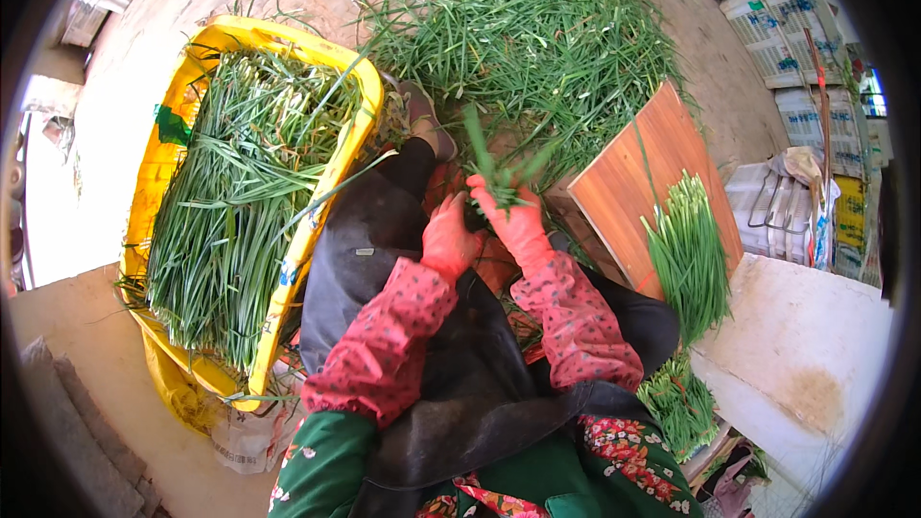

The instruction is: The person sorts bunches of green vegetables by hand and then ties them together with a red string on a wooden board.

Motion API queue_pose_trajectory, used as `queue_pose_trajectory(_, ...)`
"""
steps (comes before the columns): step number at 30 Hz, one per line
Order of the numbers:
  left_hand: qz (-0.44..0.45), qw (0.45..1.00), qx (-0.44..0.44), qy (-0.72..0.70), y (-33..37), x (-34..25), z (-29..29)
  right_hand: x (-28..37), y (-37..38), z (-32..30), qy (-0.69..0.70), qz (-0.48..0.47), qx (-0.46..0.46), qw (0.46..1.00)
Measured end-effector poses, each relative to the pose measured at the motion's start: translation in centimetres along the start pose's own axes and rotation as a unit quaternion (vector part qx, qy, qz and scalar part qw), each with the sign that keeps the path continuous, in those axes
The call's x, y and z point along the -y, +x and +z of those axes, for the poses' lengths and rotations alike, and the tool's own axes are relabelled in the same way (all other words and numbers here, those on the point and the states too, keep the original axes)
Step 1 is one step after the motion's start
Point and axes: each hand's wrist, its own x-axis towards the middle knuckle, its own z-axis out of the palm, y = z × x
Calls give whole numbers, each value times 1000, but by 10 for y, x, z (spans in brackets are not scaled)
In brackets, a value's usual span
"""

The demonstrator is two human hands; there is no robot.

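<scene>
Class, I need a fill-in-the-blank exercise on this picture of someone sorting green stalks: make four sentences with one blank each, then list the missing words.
1. Both hands wear ____ rubber gloves.
2. The right hand grips a small bunch of green stalks, and the left hand is beside it.
   The bunch is held in the ____ hand.
3. The crate full of stalks at the person's left is ____.
4. A neat bundle of stalks lies on a ____ board.

Missing words: red; right; yellow; wooden
</scene>
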Motion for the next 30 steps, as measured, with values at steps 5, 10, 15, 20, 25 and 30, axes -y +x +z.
queue_pose_trajectory(5, -338, 800, 143, -475, -45, -10, -20, 3, -14, 16, -13, 70, -32, 997)
queue_pose_trajectory(10, -418, 569, 299, -643, -48, -19, -25, 13, -54, 25, 57, 106, -72, 990)
queue_pose_trajectory(15, -242, 301, 333, -860, -51, 0, -6, 48, -75, 27, 52, -77, -30, 995)
queue_pose_trajectory(20, -290, 328, 374, -818, -88, -71, -58, 104, -133, 14, -123, -321, -50, 938)
queue_pose_trajectory(25, -216, 801, 275, -487, -126, -57, -99, 114, -197, -9, -53, -175, 118, 976)
queue_pose_trajectory(30, -264, 863, 224, -368, -183, -48, -174, 63, -160, -12, 303, 240, 42, 921)
